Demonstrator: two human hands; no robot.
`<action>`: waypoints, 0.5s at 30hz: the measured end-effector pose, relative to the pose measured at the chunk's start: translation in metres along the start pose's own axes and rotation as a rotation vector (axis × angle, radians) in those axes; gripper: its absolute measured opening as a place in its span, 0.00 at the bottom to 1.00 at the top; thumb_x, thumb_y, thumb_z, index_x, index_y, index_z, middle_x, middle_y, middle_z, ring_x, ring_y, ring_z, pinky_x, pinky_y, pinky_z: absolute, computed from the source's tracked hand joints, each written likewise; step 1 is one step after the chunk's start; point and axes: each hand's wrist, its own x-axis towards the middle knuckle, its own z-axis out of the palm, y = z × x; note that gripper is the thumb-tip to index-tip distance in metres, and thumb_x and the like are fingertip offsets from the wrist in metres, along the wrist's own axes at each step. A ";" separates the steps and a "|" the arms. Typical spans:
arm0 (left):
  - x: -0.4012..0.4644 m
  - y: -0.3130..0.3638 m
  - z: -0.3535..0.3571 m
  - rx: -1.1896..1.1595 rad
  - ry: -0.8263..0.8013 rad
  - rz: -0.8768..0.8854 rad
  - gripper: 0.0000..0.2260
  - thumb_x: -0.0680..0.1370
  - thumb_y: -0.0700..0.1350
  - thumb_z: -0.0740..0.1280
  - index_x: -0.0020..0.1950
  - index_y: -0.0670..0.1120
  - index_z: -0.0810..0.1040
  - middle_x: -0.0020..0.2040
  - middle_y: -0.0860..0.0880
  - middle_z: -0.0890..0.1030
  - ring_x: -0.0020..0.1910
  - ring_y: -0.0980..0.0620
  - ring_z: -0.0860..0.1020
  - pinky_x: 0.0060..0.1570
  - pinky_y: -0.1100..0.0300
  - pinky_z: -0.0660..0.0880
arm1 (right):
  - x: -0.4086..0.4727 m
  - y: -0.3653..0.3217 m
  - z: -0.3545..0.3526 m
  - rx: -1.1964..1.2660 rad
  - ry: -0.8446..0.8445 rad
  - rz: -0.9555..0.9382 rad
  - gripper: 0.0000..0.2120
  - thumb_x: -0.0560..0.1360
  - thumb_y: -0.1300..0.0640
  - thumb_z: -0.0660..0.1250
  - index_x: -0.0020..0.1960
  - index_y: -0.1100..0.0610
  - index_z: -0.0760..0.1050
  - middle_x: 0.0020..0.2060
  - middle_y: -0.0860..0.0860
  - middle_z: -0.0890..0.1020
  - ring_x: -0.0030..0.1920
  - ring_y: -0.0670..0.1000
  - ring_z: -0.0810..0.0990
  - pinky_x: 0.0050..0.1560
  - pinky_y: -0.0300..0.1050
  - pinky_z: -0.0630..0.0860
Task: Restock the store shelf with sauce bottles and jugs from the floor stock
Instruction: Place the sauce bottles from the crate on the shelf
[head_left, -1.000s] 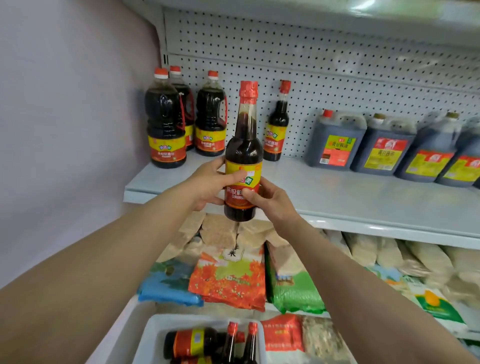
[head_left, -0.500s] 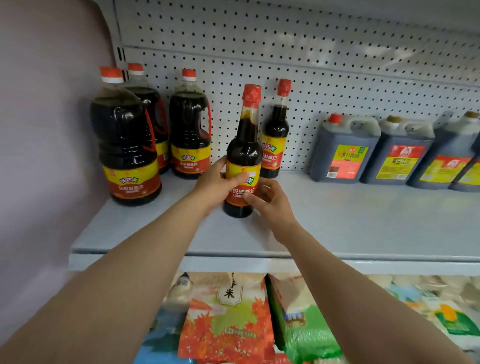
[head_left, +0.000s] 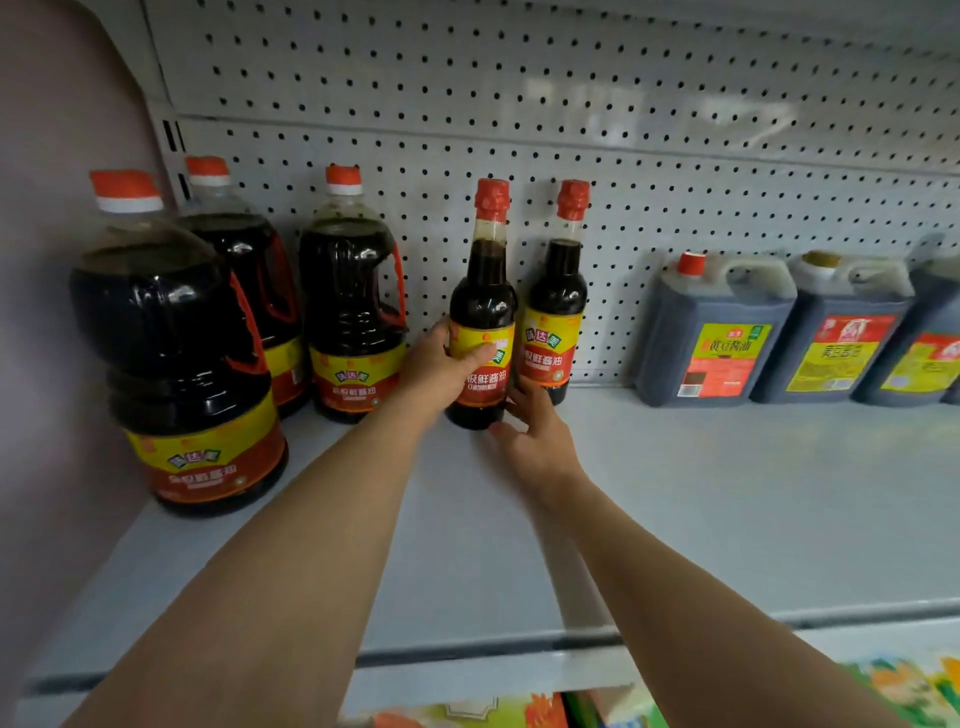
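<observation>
While both arms reach forward over the shelf (head_left: 727, 519), the left hand (head_left: 441, 366) grasps the sauce bottle (head_left: 482, 332) round its label.

The bottle stands upright near the pegboard back, just left of a second bottle (head_left: 556, 312), thumb across its front. The right hand (head_left: 535, 436) lies low at the base, fingers touching the bottle's lower right side; its grip cannot be told.
</observation>
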 end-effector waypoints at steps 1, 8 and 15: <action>0.004 0.001 0.002 0.005 -0.003 -0.006 0.26 0.76 0.51 0.73 0.72 0.53 0.69 0.65 0.46 0.78 0.63 0.43 0.77 0.61 0.42 0.76 | 0.000 0.000 0.000 0.006 0.006 0.018 0.31 0.76 0.60 0.68 0.77 0.50 0.64 0.66 0.48 0.78 0.66 0.49 0.77 0.66 0.46 0.73; 0.026 0.002 0.014 0.011 0.000 -0.016 0.26 0.75 0.53 0.73 0.71 0.55 0.70 0.67 0.49 0.77 0.63 0.43 0.77 0.59 0.40 0.76 | 0.003 0.001 0.004 -0.121 -0.014 0.040 0.30 0.76 0.58 0.63 0.77 0.47 0.65 0.67 0.50 0.78 0.67 0.53 0.77 0.67 0.53 0.74; 0.029 0.002 0.017 0.013 -0.005 -0.009 0.27 0.76 0.52 0.72 0.73 0.54 0.68 0.68 0.48 0.76 0.65 0.43 0.75 0.61 0.41 0.76 | 0.002 0.000 0.000 0.015 0.077 0.072 0.33 0.75 0.60 0.65 0.79 0.47 0.62 0.68 0.48 0.76 0.69 0.49 0.75 0.68 0.50 0.73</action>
